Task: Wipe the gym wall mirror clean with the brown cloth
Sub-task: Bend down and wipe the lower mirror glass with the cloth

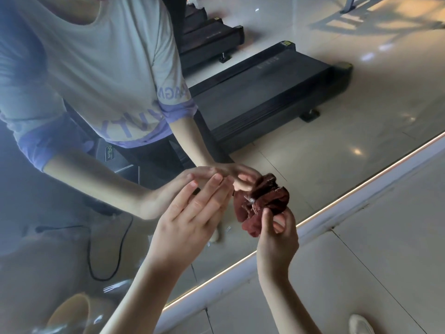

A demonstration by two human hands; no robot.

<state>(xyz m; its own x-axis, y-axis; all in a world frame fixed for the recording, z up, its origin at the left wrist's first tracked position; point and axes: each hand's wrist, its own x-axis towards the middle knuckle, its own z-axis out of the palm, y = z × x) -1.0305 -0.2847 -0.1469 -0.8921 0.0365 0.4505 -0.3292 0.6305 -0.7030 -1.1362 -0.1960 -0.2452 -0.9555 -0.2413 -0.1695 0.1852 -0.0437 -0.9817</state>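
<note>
The wall mirror fills most of the view, and its lit lower edge runs diagonally from lower left to upper right. My right hand pinches a crumpled brown-red cloth and holds it close against the glass near that edge. My left hand is flat with straight fingers, its fingertips at or touching the mirror just left of the cloth. Both arms and a light T-shirt show as a reflection above my hands.
Black treadmills are reflected in the mirror at the upper centre. A black cable and a tan container appear reflected at lower left. Tiled floor lies to the right of the mirror, with a white shoe at the bottom.
</note>
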